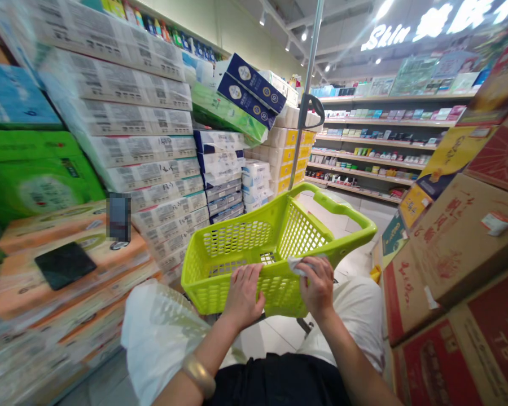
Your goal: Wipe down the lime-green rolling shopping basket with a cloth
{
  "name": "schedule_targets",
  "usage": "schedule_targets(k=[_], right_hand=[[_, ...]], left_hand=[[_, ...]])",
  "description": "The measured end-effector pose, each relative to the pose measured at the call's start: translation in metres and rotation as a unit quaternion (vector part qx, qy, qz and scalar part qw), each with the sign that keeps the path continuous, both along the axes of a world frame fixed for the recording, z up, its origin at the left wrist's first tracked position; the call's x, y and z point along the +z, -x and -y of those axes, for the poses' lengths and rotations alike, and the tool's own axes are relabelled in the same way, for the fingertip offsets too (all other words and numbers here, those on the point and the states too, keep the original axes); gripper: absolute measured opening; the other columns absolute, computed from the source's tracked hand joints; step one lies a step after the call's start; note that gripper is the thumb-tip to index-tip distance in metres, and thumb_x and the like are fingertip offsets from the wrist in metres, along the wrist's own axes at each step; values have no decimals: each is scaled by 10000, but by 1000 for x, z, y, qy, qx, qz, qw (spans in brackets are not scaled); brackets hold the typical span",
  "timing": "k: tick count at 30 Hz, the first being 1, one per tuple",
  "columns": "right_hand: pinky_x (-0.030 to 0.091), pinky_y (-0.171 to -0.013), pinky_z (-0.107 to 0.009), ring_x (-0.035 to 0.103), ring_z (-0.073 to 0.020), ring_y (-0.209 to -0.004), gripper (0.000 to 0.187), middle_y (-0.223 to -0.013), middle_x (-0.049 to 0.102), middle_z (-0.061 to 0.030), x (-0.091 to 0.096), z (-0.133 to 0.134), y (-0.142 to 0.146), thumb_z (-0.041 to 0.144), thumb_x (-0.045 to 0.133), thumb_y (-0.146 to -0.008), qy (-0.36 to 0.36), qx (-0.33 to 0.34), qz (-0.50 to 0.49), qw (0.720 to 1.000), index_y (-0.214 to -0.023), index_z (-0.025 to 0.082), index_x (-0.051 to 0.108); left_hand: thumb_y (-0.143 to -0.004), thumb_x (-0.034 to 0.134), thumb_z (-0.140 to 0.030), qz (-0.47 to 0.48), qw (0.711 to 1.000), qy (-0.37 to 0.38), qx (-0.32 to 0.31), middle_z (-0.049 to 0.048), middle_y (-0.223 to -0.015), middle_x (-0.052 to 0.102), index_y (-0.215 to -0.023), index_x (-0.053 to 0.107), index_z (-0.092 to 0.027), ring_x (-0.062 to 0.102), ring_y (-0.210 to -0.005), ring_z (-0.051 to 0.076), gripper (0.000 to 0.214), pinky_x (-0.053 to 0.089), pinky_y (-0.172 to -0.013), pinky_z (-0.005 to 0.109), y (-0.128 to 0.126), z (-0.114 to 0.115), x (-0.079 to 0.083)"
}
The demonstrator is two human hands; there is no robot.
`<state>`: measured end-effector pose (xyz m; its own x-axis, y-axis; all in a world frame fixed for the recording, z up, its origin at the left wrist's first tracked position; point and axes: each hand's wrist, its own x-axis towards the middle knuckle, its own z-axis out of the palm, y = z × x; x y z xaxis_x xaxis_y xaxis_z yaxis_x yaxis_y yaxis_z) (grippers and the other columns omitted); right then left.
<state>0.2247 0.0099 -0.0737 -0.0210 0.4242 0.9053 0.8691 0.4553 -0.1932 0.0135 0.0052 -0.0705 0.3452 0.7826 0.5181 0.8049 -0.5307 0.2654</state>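
Gold bracelet [198,376]: worn at lower left, near the camera.
Left hand [243,290]: grip folded over the rim [276,268]; steadiness is best supplied here.
Green basket [281,292]: placed in front, beneath both hands.
White wad [297,266]: pressed against the rim; even, light pressure is advised.
Right hand [317,285]: grip pinching the wad.
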Motion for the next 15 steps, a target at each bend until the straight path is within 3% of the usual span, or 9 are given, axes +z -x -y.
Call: schedule_targets(k=[3, 6, 12, 15], right_hand=[[368, -1042, -450, 539, -219, -1032, 267, -954, 649, -41, 5, -3, -26, 44, 510, -800, -31, -54, -25, 998, -872, 226, 691], [372, -1030, -450, 533, -225, -1025, 263, -935, 647, -46, 5, -3, -21, 53, 502, -811, -32, -61, -40, 997, -871, 223, 693], [385, -1004, -394, 530, -206, -1031, 319, -979, 656, -33, -8, 3, 40, 39, 494, -811, 36, 53, -3, 998, -965, 241, 686], [431, -963, -374, 548, -196, -1018, 354, -997, 654, -34, -6, 8, 46, 28, 490, -801, 44, 118, 28, 992, -1004, 245, 682]], left_hand=[[-699, 522, -149, 3, 1000, -1, 3, 99, -1220, 563, -1302, 424, -171, 483, -1149, 260, 612, 314, -1053, 434, -1, 0, 0], [-695, 526, -152, 5, 1000, -4, 7, 99, -1213, 565, -1294, 431, -166, 481, -1148, 261, 607, 308, -1056, 433, -2, 0, 0], [-689, 522, -152, -3, 1000, -13, 6, 108, -1219, 565, -1294, 428, -150, 481, -1149, 264, 612, 319, -1047, 437, -1, 0, -1], [-681, 523, -147, -2, 1000, -13, 8, 113, -1217, 566, -1290, 428, -143, 478, -1154, 269, 616, 313, -1051, 440, 1, 0, -1]])
